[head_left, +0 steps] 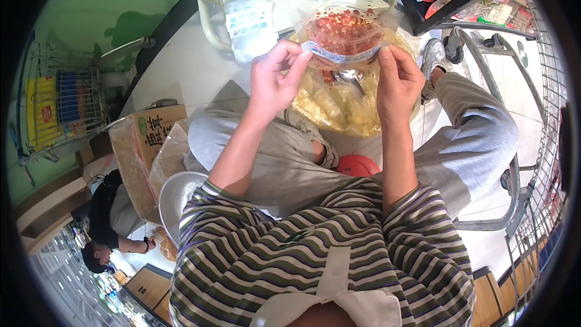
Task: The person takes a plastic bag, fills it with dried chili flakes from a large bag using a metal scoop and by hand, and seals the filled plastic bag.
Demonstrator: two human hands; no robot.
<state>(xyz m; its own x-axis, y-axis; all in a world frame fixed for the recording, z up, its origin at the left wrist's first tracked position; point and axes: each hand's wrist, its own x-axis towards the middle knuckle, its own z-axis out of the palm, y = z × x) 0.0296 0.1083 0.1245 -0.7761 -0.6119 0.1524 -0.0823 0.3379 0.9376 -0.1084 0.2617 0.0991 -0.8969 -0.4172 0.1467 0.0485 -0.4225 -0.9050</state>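
Observation:
A clear plastic bag of red chili flakes (345,29) is stretched between my hands, a white and blue strip running along its near edge. My left hand (279,75) pinches the strip's left end between thumb and fingers. At the right end, my right hand (398,82) pinches the other corner. Below the bag lies a large yellowish plastic bag (330,109), with a metal spoon (353,79) in it. Flat clear bags with blue print (249,21) are stacked to the left of the chili bag.
A cardboard box (142,145) and a metal bowl (175,197) stand left of my legs. A red stool (357,165) shows beneath me. Wire carts (60,106) and a metal frame (484,72) stand at the sides. Another person (112,218) is at the lower left.

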